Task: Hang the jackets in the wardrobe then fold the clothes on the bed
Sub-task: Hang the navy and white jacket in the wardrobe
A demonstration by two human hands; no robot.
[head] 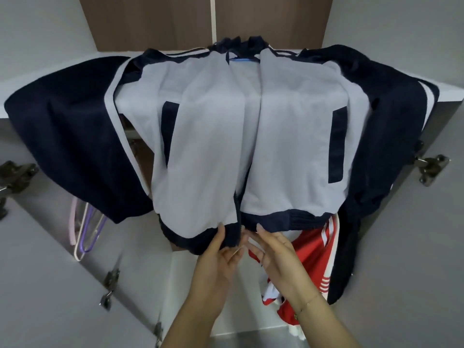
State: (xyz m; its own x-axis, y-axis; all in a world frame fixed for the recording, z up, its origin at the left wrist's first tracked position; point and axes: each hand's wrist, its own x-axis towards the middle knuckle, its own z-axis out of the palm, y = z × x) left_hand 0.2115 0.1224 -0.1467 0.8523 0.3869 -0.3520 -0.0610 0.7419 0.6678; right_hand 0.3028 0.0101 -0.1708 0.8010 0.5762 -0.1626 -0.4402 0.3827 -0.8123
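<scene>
A navy and white jacket (251,136) hangs open-fronted at the wardrobe opening, its sleeves spread to both sides and its collar at the top. My left hand (221,254) pinches the left front's navy hem, thumb on the outside. My right hand (273,252) reaches the right front's hem with fairly straight fingers, the fingertips touching the ribbed band. A red jacket with white stripes (313,249) hangs behind and below it, mostly hidden.
Pink and purple empty hangers (85,232) hang at the lower left inside the wardrobe. Grey wardrobe doors stand open on both sides, with metal hinges at the left (15,174) and right (430,165). Brown upper cabinet panels (175,21) sit above the shelf.
</scene>
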